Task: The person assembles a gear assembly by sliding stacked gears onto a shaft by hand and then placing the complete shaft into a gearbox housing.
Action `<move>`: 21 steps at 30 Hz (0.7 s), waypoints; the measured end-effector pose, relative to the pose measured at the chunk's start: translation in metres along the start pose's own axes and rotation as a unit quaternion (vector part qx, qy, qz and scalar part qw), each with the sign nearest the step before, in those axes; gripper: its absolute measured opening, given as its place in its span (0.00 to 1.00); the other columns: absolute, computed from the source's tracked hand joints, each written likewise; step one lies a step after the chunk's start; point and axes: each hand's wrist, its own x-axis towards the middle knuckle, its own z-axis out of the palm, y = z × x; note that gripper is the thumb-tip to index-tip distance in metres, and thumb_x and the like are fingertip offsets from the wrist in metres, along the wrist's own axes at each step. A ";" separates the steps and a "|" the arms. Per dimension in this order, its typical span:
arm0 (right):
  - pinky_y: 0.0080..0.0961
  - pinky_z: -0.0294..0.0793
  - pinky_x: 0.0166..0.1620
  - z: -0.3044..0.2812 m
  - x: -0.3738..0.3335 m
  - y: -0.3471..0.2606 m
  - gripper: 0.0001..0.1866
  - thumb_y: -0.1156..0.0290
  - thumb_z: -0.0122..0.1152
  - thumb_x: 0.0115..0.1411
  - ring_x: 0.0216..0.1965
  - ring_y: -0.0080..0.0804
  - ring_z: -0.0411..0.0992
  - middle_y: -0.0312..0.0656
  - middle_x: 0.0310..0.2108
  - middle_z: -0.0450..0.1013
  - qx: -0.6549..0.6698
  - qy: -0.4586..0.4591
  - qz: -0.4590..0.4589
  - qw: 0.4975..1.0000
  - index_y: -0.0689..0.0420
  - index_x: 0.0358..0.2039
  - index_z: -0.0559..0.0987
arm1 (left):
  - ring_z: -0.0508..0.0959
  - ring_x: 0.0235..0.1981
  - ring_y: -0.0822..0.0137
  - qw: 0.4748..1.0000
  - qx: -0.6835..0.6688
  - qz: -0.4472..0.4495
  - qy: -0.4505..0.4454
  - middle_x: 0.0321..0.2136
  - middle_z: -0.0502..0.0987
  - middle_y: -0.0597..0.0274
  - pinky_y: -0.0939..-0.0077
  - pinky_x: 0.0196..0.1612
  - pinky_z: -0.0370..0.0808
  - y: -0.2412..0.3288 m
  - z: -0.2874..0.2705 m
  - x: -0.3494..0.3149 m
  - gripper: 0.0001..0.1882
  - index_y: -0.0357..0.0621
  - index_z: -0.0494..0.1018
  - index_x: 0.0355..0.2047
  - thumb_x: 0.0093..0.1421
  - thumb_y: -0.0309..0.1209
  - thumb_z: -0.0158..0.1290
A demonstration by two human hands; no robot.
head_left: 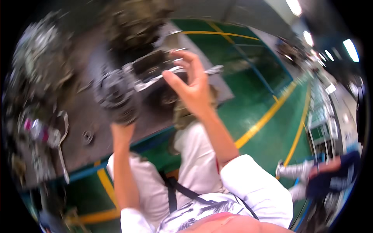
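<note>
In front of me on the left is a dark, round, stepped metal part (pixel 114 91), blurred, looking like a gear assembly. My left hand (pixel 122 130) is at its lower end, closed on it, with the fingers mostly hidden behind the metal. To the right lies a box-like metal housing (pixel 149 66) with a bright rim and an open hollow. My right hand (pixel 193 83) hovers over the housing's right side, its thumb and fingers spread apart and nothing visible between them. Whether the fingertips touch the rim, I cannot tell.
The dark workbench (pixel 77 145) holds a small metal ring (pixel 88 136), a clear bottle with pink (pixel 40 131) and a pale strap or cable (pixel 64 147). Large metal machinery (pixel 134 23) stands at the back. At the right, another person (pixel 330 174) is beside a rack (pixel 322 116).
</note>
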 end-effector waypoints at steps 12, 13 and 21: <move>0.37 0.72 0.41 -0.055 -0.014 0.043 0.17 0.66 0.63 0.53 0.36 0.56 0.72 0.57 0.32 0.73 -0.197 -0.122 0.072 0.970 0.65 0.38 0.74 | 0.74 0.48 0.68 0.903 -0.280 -0.306 -0.107 0.47 0.76 0.58 0.72 0.56 0.67 -0.001 0.018 -0.019 0.15 0.39 0.73 0.49 0.60 0.22 0.51; 0.34 0.70 0.32 -0.054 -0.013 0.059 0.16 0.66 0.63 0.54 0.27 0.43 0.73 0.53 0.25 0.72 -0.236 -0.103 -0.003 0.966 0.64 0.38 0.74 | 0.74 0.48 0.68 0.895 -0.301 -0.315 -0.098 0.47 0.76 0.59 0.72 0.56 0.67 -0.004 0.020 -0.019 0.16 0.40 0.73 0.50 0.60 0.21 0.51; 0.19 0.70 0.33 -0.064 0.007 0.011 0.09 0.69 0.61 0.59 0.28 0.19 0.71 0.37 0.26 0.76 -0.095 -0.078 0.055 0.991 0.63 0.33 0.77 | 0.75 0.49 0.57 0.933 -0.256 -0.226 -0.111 0.47 0.75 0.47 0.63 0.54 0.68 -0.010 0.030 -0.029 0.23 0.38 0.71 0.48 0.50 0.25 0.57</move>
